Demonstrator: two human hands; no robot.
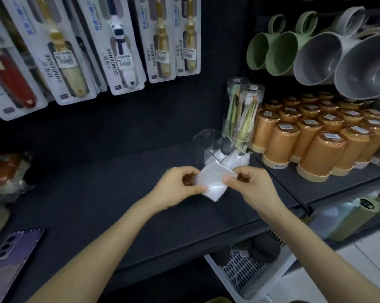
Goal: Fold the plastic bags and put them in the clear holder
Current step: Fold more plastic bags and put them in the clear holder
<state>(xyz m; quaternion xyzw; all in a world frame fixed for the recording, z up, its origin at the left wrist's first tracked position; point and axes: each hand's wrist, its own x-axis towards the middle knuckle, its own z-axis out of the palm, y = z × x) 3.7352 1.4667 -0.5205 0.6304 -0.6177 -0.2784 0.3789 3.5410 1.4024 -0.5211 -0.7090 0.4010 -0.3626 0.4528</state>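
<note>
Now L hand [177,189], R hand [251,187] pinch 1 bag [213,183] nr 1 holder [207,139].

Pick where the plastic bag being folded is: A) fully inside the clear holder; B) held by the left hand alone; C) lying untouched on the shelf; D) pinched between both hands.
D: the left hand and right hand each pinch the plastic bag, just in front of the clear holder.

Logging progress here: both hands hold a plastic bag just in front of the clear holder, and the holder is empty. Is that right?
Not quite. In the head view the left hand and right hand do pinch the plastic bag in front of the clear holder, but the holder is not empty: white folded bags lie inside it.
</note>
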